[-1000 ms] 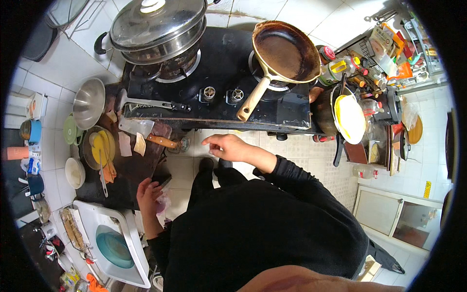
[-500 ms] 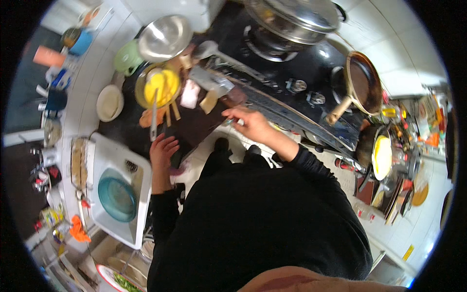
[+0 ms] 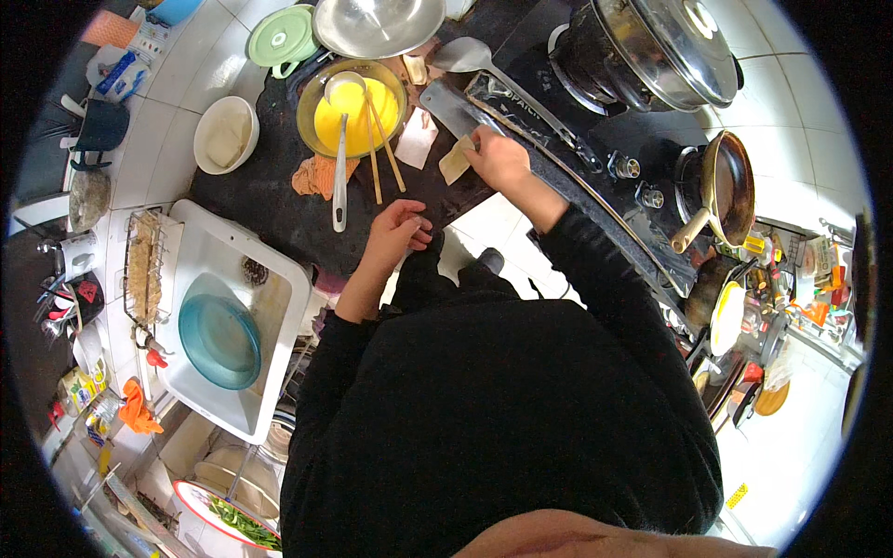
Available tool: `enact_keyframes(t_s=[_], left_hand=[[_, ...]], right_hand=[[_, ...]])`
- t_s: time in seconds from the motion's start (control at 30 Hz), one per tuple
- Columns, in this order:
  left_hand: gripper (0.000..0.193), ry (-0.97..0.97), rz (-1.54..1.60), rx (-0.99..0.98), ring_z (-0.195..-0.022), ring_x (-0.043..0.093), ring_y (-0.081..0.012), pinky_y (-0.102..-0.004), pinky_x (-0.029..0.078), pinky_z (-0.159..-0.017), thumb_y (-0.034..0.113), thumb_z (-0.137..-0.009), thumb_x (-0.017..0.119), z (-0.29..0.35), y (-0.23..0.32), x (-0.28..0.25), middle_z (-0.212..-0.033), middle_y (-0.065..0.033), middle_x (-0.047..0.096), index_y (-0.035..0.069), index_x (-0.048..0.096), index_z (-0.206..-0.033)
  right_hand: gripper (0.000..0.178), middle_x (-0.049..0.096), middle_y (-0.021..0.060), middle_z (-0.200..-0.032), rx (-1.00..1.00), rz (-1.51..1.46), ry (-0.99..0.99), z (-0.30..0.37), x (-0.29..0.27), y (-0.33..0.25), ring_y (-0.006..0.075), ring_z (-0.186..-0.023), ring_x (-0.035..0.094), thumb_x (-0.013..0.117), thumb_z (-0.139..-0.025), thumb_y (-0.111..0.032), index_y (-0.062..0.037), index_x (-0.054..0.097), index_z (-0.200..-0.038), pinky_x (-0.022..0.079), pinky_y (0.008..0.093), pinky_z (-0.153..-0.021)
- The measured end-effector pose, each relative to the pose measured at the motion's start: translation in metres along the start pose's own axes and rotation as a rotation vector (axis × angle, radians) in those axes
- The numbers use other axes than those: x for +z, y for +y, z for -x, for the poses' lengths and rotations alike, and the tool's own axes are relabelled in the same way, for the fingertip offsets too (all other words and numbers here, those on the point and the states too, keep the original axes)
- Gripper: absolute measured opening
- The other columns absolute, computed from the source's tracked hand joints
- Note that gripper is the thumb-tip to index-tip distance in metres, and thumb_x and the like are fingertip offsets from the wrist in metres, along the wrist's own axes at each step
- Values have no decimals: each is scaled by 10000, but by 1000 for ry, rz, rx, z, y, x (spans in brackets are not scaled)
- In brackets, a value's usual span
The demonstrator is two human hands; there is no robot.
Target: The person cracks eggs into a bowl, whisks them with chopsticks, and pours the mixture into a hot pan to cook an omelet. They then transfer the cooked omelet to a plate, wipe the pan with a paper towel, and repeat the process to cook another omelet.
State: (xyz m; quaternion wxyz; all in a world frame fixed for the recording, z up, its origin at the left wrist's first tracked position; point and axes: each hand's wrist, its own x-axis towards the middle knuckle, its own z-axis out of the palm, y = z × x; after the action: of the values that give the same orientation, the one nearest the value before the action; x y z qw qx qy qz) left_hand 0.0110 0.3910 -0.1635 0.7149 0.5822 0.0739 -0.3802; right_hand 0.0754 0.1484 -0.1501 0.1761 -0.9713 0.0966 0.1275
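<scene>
My right hand point(image 3: 499, 160) reaches over the dark counter with its fingertips closed at the edge of a small beige square piece point(image 3: 455, 162), perhaps a folded cloth. My left hand point(image 3: 397, 229) hovers by the counter's near edge, empty, its fingers loosely bent and apart. Ahead of it a yellow-brown bowl point(image 3: 304, 121) holds yellow liquid. A metal ladle point(image 3: 340, 186) and a pair of chopsticks point(image 3: 376, 169) rest in the bowl, handles toward me. Left of the beige piece lies a pale pinkish sheet point(image 3: 417, 139). A cleaver point(image 3: 449, 104) lies just beyond.
A spatula point(image 3: 549, 119) lies beside the stove, which bears a lidded steel pot point(image 3: 642, 56) and a frying pan point(image 3: 731, 191). To the left are a white bowl point(image 3: 226, 136) and a white sink point(image 3: 288, 307) with a teal basin point(image 3: 220, 342). A steel bowl point(image 3: 379, 23) stands at the back.
My right hand has moved from the counter's near edge forward to the beige piece. My left hand's fingers have curled more. The whole view has shifted.
</scene>
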Motion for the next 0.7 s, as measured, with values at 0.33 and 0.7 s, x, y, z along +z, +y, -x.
enact_keyframes(t_s=[0.33, 0.7], left_hand=[[246, -70, -60, -40, -752, 637, -161, -280, 523, -650, 90, -919, 513, -1, -13, 10, -923, -88, 642, 33, 534, -1157], [213, -328, -187, 0, -760, 623, -139, -269, 516, -647, 94, -928, 518, -34, -13, 100, -925, -60, 635, 63, 545, -1136]], right_hand=[[291, 675, 174, -875, 12, -109, -153, -11, 0, 9, 274, -844, 672, 621, -793, -315, -57, 633, -927, 518, 409, -711], [149, 619, -7, -808, 178, -1369, -223, 136, -115, 88, 59, -657, 608, 653, -887, -212, -85, 579, -865, 363, 175, -486]])
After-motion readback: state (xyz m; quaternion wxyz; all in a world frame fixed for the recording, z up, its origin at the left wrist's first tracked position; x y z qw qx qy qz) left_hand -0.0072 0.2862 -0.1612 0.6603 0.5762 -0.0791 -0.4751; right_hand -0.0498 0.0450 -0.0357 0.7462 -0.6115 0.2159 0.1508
